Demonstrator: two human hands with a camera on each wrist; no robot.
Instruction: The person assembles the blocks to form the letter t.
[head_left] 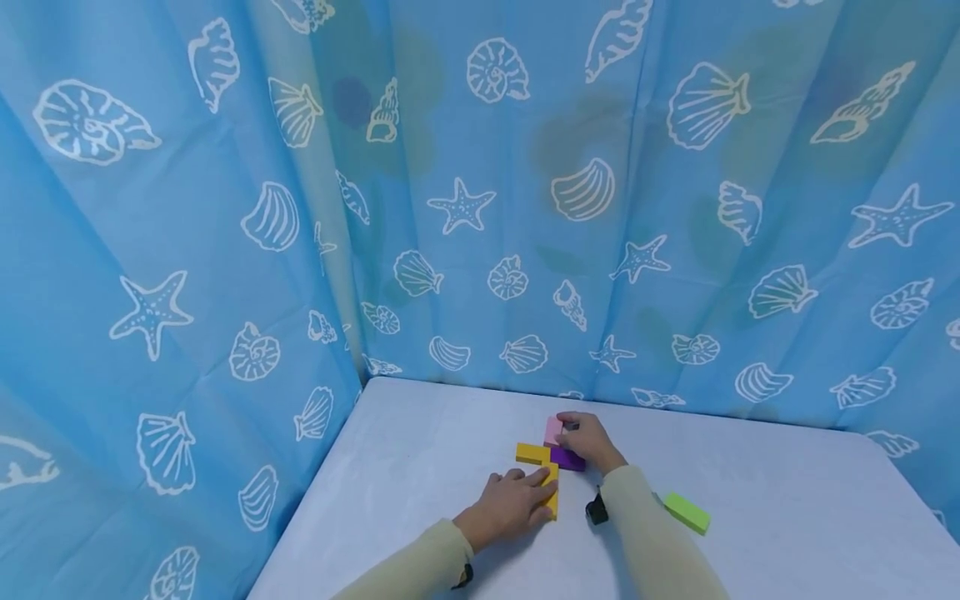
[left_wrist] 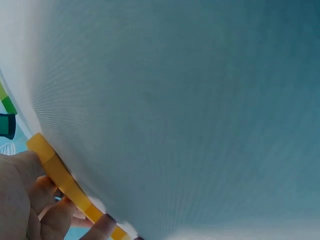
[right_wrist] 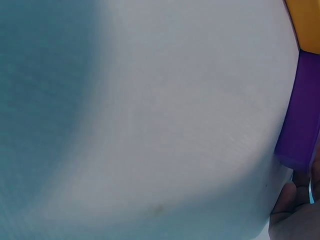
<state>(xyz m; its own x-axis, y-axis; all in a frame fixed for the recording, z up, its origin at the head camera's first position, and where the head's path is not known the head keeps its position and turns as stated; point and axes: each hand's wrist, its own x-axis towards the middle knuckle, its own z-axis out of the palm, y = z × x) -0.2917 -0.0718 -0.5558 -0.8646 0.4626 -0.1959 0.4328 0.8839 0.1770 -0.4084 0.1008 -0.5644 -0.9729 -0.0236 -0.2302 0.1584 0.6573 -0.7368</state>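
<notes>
On the white table, the left hand [head_left: 510, 504] holds a yellow block [left_wrist: 65, 180] that points toward the person, fingers reaching over it and thumb at its near end. A second yellow block [head_left: 531, 453] lies crosswise just beyond, left of a purple block [head_left: 567, 459]. Behind the purple block, the right hand [head_left: 591, 440] pinches a pink block [head_left: 552, 431] between thumb and fingers, covering its right side. In the right wrist view, the purple block [right_wrist: 302, 110] meets a yellow block [right_wrist: 306, 22] end to end, with the right fingertips near its other end.
A light green block [head_left: 687, 513] lies to the right of the right forearm. A black wrist device [head_left: 597, 510] hangs beside the right sleeve. Blue curtains [head_left: 495, 225] with white shell prints stand along the back and left of the table [head_left: 787, 492].
</notes>
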